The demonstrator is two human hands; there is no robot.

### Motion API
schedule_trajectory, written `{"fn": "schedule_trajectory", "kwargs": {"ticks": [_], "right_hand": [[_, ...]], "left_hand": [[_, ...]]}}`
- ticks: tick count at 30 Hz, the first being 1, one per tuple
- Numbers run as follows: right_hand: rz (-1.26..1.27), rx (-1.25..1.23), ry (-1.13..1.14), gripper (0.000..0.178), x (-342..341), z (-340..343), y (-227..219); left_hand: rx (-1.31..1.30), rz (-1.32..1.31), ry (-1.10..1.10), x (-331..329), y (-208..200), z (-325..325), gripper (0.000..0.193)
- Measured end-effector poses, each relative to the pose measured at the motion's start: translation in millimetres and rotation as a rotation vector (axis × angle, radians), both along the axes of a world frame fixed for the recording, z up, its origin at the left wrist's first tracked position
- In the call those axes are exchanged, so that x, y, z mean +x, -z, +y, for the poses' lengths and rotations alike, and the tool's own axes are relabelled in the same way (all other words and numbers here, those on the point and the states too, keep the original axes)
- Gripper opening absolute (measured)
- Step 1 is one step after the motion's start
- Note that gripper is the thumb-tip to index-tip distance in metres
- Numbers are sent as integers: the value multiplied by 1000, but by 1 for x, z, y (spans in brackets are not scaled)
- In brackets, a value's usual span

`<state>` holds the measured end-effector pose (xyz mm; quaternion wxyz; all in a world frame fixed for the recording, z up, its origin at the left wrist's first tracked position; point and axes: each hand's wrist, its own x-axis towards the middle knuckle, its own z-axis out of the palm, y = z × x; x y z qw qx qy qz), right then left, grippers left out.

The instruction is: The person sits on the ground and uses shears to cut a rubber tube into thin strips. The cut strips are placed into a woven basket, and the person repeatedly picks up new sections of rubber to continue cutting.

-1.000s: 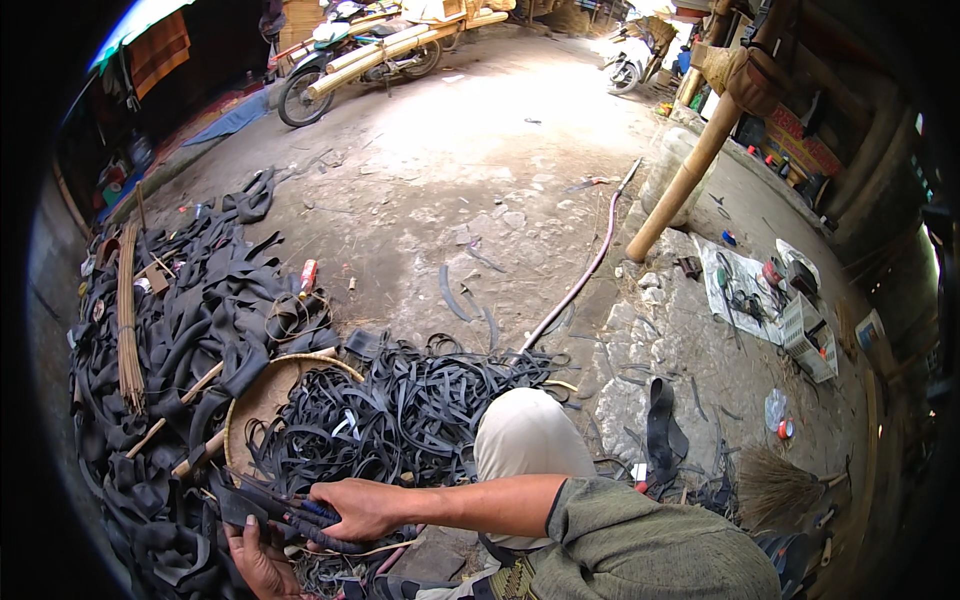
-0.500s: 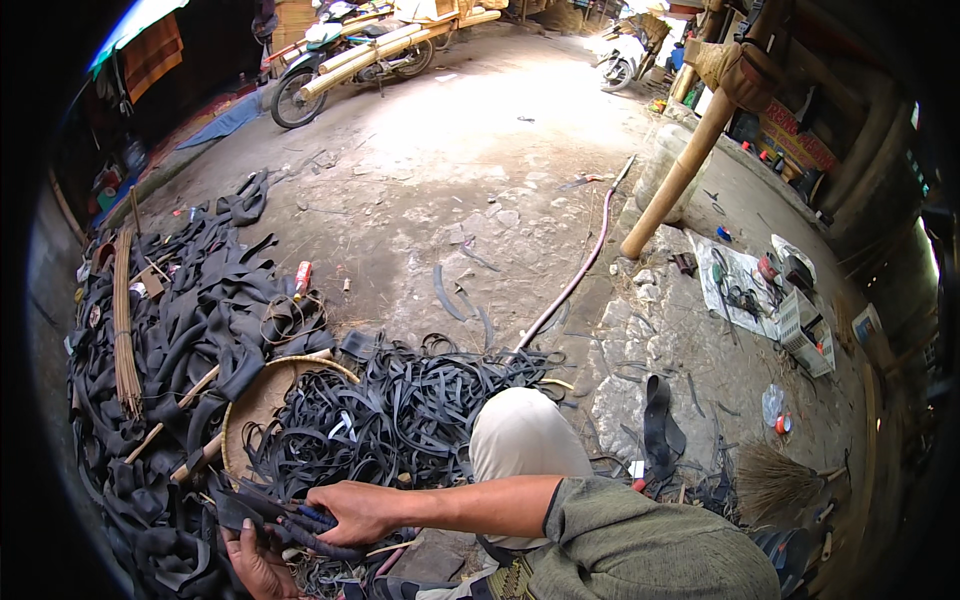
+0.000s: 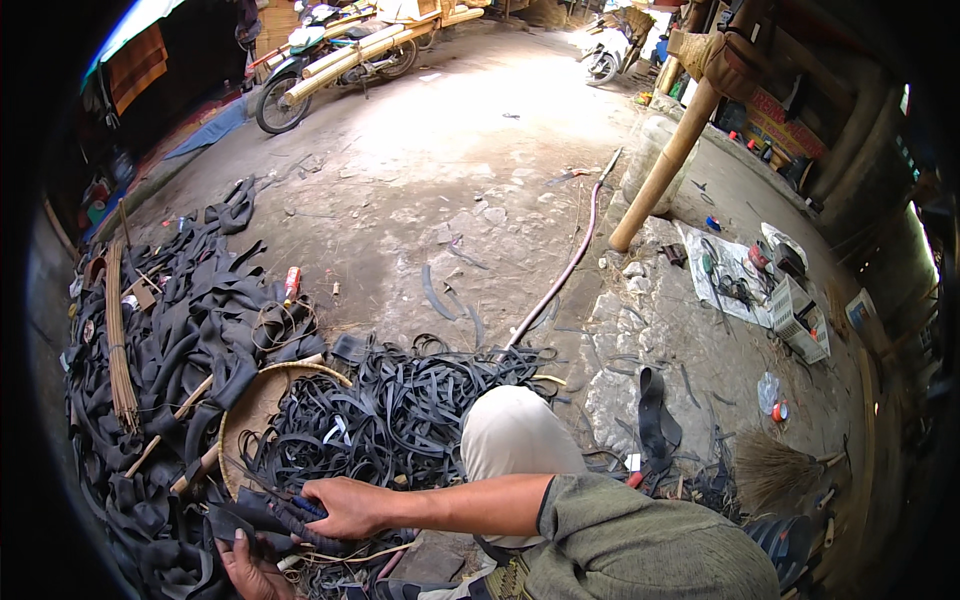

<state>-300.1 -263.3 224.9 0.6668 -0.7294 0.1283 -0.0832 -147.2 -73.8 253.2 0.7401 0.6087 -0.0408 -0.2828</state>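
Observation:
My right hand [image 3: 345,508] is closed around scissors [image 3: 292,514] whose handles look dark and wrapped, with a bit of blue showing. Their blades point left, against a black rubber piece [image 3: 232,522]. From below, my left hand [image 3: 252,574] pinches that piece between thumb and fingers. Part of the left hand and the scissors' lower handle are hard to make out. Just beyond my hands lies a tangled heap of cut black rubber strips [image 3: 375,405], partly over a round woven tray [image 3: 228,440].
Black rubber sheets [image 3: 185,340] are piled at left, under a bundle of thin sticks [image 3: 118,340]. A bamboo post [image 3: 665,175] leans at right. Nearby are a broom [image 3: 775,468], a white basket [image 3: 800,318] and a long hose [image 3: 570,265]. A motorbike [image 3: 330,70] stands far back.
The view has shifted slightly. The scissors have moved a little and the rubber piece lies more across their blades; both hands keep their hold.

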Motion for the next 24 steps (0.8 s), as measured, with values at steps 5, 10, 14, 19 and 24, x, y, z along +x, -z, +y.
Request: {"fn": "schedule_trajectory", "kwargs": {"ticks": [5,10,14,19,24], "right_hand": [[35,-6,-34,59,0,-1,-4],[76,18,-77,62,-3,-1,-6],[76,-45,-94,62,-2,1,-5],[117,-43,-215,61,-2,-1,-5],[247,-64,-322,57,-4,0,-7]], "left_hand": [[-31,9,-19,5,7,4,41],[-26,-27,29,16,15,14,44],[-3,14,-122,13,23,12,40],[-84,-90,-34,6,21,5,39],[-71,-49,-68,3,13,3,43]]}}
